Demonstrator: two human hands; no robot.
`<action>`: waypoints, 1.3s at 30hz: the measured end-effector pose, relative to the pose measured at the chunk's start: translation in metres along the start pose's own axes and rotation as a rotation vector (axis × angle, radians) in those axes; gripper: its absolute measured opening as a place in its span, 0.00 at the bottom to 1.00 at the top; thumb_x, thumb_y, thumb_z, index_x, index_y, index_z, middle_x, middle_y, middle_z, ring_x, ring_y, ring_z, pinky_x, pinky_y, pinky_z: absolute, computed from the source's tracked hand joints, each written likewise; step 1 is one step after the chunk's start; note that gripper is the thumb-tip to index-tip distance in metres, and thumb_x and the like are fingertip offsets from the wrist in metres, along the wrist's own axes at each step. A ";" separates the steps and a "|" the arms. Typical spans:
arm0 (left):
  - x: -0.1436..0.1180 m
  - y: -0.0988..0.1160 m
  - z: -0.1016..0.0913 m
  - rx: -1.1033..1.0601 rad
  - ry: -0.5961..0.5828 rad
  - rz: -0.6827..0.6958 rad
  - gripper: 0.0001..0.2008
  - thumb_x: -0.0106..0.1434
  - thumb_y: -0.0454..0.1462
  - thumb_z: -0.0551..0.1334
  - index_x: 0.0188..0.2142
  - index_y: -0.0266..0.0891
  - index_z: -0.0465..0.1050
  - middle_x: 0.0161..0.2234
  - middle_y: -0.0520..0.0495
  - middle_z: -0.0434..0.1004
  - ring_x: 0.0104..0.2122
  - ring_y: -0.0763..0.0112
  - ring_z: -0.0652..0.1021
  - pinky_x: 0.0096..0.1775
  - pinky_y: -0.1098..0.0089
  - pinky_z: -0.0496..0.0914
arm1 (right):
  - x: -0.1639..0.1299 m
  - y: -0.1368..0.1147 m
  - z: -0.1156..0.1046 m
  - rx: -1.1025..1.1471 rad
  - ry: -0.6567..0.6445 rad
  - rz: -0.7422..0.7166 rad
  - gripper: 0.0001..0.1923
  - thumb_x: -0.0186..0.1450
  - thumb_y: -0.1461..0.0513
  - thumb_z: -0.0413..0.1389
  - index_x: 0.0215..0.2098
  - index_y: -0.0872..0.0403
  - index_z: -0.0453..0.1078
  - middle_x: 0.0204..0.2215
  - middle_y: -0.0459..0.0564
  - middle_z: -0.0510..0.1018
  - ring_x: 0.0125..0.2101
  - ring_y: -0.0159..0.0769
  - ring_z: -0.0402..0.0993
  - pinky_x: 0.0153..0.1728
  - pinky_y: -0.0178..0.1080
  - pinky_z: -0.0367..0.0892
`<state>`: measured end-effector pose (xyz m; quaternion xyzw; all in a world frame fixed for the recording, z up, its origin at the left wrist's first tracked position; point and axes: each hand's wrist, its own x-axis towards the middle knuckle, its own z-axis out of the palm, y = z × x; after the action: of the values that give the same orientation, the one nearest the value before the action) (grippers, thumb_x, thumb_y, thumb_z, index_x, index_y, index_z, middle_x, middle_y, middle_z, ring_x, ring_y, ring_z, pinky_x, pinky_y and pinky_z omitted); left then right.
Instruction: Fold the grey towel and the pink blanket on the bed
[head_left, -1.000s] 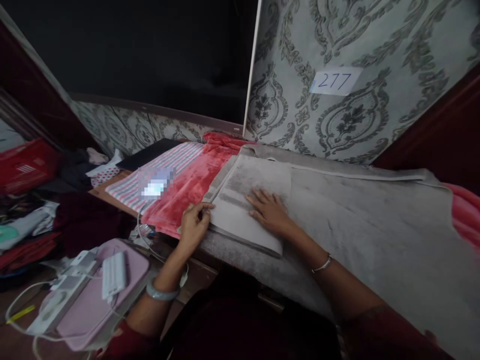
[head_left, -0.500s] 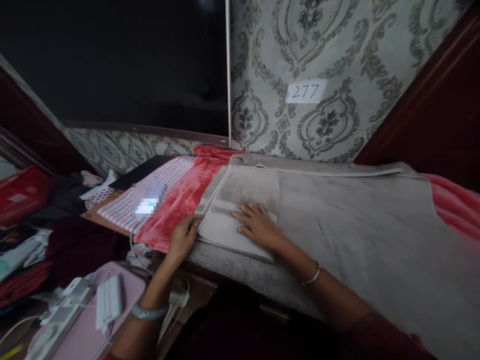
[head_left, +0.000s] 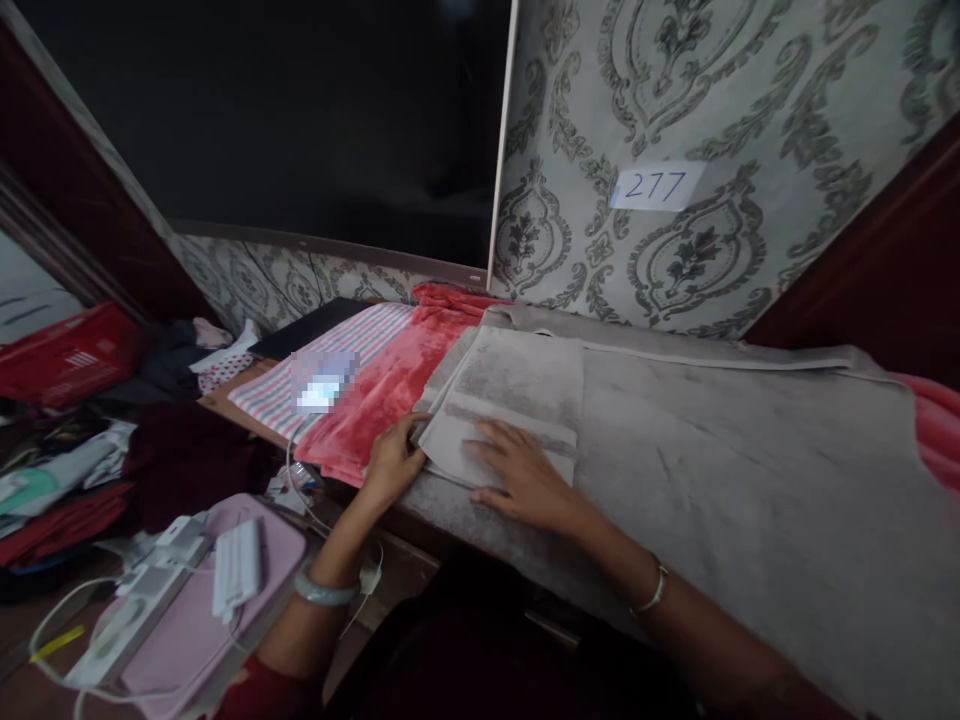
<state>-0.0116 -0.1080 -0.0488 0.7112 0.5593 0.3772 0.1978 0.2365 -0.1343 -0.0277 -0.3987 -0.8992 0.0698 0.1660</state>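
2 bare hands work a grey towel (head_left: 712,450), plush and matte, spread wide over the table with its left end folded back into a flat rectangular flap (head_left: 510,400) showing a woven band. Left hand (head_left: 394,462) pinches the flap's near-left corner, fingers curled on the edge. Right hand (head_left: 521,475) lies flat and open on the flap's near edge, palm down, fingers spread, gripping nothing. Under the towel a red velvety blanket (head_left: 390,385) with a soft sheen sticks out on the left, and beside it lies a pink-and-white striped cloth (head_left: 337,350). Pink case (head_left: 187,620) with a white ribbed charger (head_left: 238,565) and white cables sits lower left. Patterned damask wallpaper carries a paper label (head_left: 658,186) reading 277.

Versus 0.5 s ago: right hand has slid nearer the table's front edge, the flap's near edge now sits under its fingers, and left hand has closed in onto the corner.
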 end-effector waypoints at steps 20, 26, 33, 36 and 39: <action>-0.006 -0.015 0.000 -0.282 0.014 -0.003 0.20 0.59 0.39 0.58 0.50 0.40 0.78 0.51 0.43 0.80 0.53 0.58 0.77 0.56 0.57 0.69 | 0.058 0.075 -0.015 -0.020 0.185 0.104 0.20 0.67 0.63 0.54 0.57 0.54 0.71 0.54 0.58 0.71 0.54 0.44 0.64 0.56 0.48 0.62; -0.007 -0.026 0.000 -0.229 0.026 0.022 0.22 0.59 0.38 0.57 0.52 0.44 0.77 0.52 0.45 0.80 0.54 0.57 0.77 0.57 0.54 0.68 | 0.102 0.127 -0.027 -0.234 -0.006 0.313 0.22 0.71 0.58 0.50 0.62 0.48 0.67 0.61 0.54 0.67 0.59 0.44 0.61 0.57 0.48 0.61; -0.007 -0.031 0.002 -0.225 0.042 0.036 0.20 0.62 0.40 0.56 0.53 0.47 0.77 0.52 0.46 0.80 0.53 0.57 0.78 0.55 0.54 0.71 | 0.132 0.148 -0.031 -0.302 -0.003 0.394 0.23 0.71 0.60 0.49 0.63 0.49 0.66 0.62 0.53 0.68 0.60 0.43 0.61 0.58 0.45 0.59; -0.009 -0.028 0.003 -0.216 0.032 0.003 0.22 0.61 0.38 0.56 0.53 0.46 0.76 0.52 0.46 0.80 0.54 0.57 0.77 0.57 0.54 0.67 | 0.142 0.152 -0.031 -0.300 0.008 0.428 0.23 0.72 0.59 0.48 0.63 0.52 0.65 0.64 0.55 0.66 0.61 0.45 0.60 0.60 0.46 0.57; -0.011 -0.021 0.002 -0.225 0.010 -0.035 0.22 0.61 0.38 0.55 0.54 0.44 0.75 0.53 0.45 0.79 0.55 0.57 0.76 0.57 0.54 0.66 | 0.151 0.160 -0.029 -0.284 0.009 0.489 0.23 0.72 0.58 0.47 0.62 0.53 0.66 0.63 0.57 0.67 0.61 0.48 0.62 0.59 0.49 0.58</action>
<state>-0.0241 -0.1116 -0.0680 0.6725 0.5268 0.4379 0.2802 0.2635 0.0853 -0.0050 -0.6235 -0.7763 -0.0205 0.0907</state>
